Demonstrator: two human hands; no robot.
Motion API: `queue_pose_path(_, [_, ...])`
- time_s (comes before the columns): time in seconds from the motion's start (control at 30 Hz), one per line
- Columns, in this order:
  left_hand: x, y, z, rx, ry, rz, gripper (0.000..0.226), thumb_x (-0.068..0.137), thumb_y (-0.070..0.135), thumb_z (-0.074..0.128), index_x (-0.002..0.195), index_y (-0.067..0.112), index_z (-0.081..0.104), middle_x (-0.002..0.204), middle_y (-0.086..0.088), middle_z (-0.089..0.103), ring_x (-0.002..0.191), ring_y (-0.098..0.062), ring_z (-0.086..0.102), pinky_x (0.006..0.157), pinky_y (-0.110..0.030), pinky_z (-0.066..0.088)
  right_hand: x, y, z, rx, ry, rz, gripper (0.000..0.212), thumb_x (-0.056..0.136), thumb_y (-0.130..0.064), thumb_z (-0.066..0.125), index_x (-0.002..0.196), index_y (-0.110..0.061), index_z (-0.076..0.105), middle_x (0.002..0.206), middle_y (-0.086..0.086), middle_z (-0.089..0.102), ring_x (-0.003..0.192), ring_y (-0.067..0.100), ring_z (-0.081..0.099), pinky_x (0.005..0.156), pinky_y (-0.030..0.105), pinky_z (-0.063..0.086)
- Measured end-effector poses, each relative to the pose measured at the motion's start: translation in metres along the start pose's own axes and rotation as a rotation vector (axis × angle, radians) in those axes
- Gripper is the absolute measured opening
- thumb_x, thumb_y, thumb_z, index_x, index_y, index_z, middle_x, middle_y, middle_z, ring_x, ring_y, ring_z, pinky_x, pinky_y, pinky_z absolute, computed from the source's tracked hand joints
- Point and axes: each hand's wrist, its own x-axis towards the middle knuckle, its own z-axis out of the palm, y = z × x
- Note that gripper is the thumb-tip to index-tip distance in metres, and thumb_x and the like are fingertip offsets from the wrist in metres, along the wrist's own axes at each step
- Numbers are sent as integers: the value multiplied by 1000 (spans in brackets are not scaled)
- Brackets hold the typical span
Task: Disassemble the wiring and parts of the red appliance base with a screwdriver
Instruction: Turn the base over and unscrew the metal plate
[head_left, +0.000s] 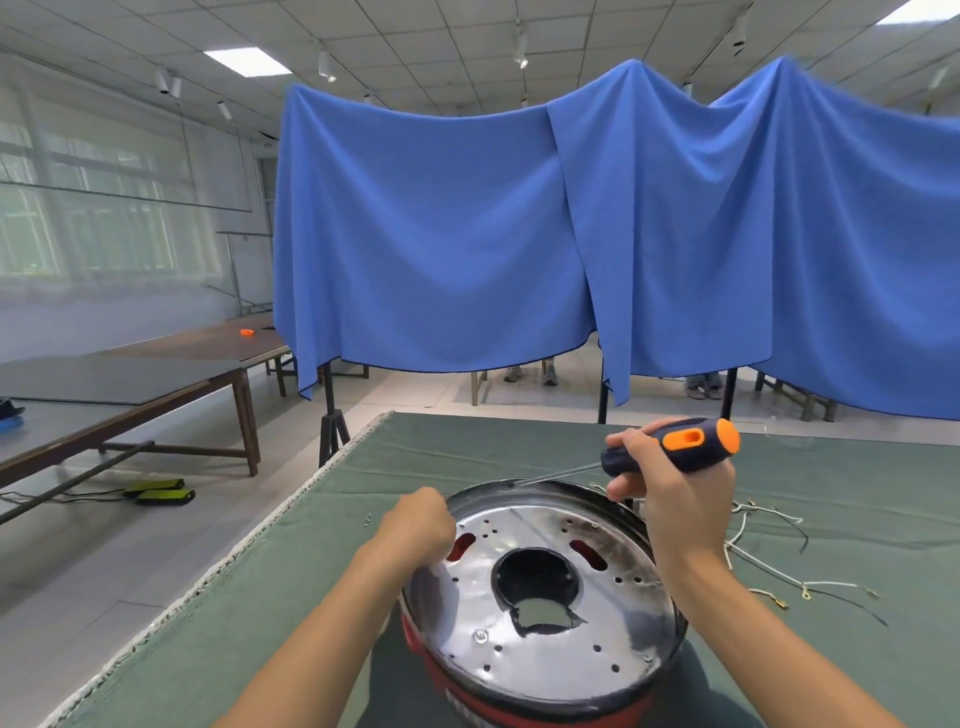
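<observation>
The red appliance base (540, 696) stands tilted on the green table cover, its shiny metal plate (613, 618) with a dark centre hole facing me. My left hand (415, 530) grips the base's left rim with curled fingers. My right hand (670, 493) holds a dark blue and orange screwdriver (675, 447) above the far rim. Its thin shaft slants down left, and the tip touches the far edge of the rim. A screw with a washer (480, 635) sits low on the plate.
Loose white and black wires (763, 561) with terminals lie on the green cover (291, 597) right of the base. Small screws (368, 518) lie to the left. Blue cloth (519, 234) hangs behind the table. Wooden tables (156, 384) stand at left.
</observation>
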Motion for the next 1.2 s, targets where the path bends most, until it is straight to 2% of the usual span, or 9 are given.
queue_pose_path(0.17, [-16, 0, -15, 105, -61, -48, 20, 86, 12, 40, 67, 9, 42, 69, -6, 47, 52, -22, 45, 45, -24, 34, -2, 4, 3, 111, 27, 117, 26, 85, -1, 61, 63, -15, 61, 66, 10, 71, 33, 21, 50, 40, 27, 48])
queue_pose_path(0.4, [9, 15, 3, -94, 3, 165, 15, 89, 15, 46, 76, 9, 51, 74, -9, 53, 68, -22, 43, 61, -30, 33, -2, -2, -5, 155, 111, 73, 36, 86, -4, 61, 58, -27, 66, 65, 6, 72, 34, 20, 55, 39, 21, 47])
queue_pose_path(0.57, [17, 8, 6, -68, 10, 158, 20, 89, 1, 46, 92, 5, 65, 91, -13, 65, 88, -28, 59, 69, -30, 40, -3, -5, -15, 69, 89, 62, 4, 76, -16, 72, 73, -18, 72, 67, 8, 72, 45, 27, 65, 43, 24, 51])
queue_pose_path(0.67, [8, 2, 3, 29, 22, 107, 26, 87, -3, 41, 101, 7, 60, 106, -14, 64, 96, -29, 57, 77, -32, 43, -5, -1, -12, 29, 84, 73, 6, 82, -9, 72, 77, -13, 71, 66, 6, 72, 47, 26, 66, 46, 25, 54])
queue_pose_path(0.77, [-6, -5, -5, 148, -7, 47, 13, 86, 2, 38, 90, 9, 49, 95, -10, 57, 88, -28, 54, 70, -30, 40, -8, -1, -3, 31, 82, 72, 17, 84, -5, 67, 72, -16, 68, 67, 6, 72, 43, 23, 63, 47, 29, 55])
queue_pose_path(0.93, [-23, 3, -19, 325, 111, -35, 16, 86, 12, 40, 71, 13, 43, 73, -1, 50, 66, -22, 51, 57, -26, 36, -9, -6, 7, 28, 74, -13, 12, 80, 5, 63, 68, 1, 63, 51, 1, 61, 36, 18, 49, 38, 24, 43])
queue_pose_path(1.03, [-16, 14, -12, 258, 244, 57, 10, 90, 15, 41, 94, 13, 50, 97, -4, 61, 88, -27, 57, 67, -31, 39, -7, -10, 9, 54, 70, -43, 18, 77, 6, 63, 61, -3, 62, 48, 2, 57, 35, 16, 44, 36, 19, 35])
queue_pose_path(1.1, [-8, 18, -1, 167, 249, 155, 28, 91, 15, 41, 118, 14, 50, 115, -6, 59, 103, -27, 55, 77, -34, 44, -5, -12, 8, 27, 50, -80, 13, 72, -1, 64, 60, -2, 61, 48, 1, 59, 38, 13, 47, 37, 18, 35])
queue_pose_path(1.2, [-1, 18, 15, 87, 245, 319, 38, 88, 9, 43, 124, 19, 51, 120, -2, 55, 113, -22, 48, 87, -35, 44, -1, -14, 9, -25, 14, -128, 13, 68, -7, 60, 63, 4, 59, 49, -3, 61, 42, 5, 53, 40, 15, 40])
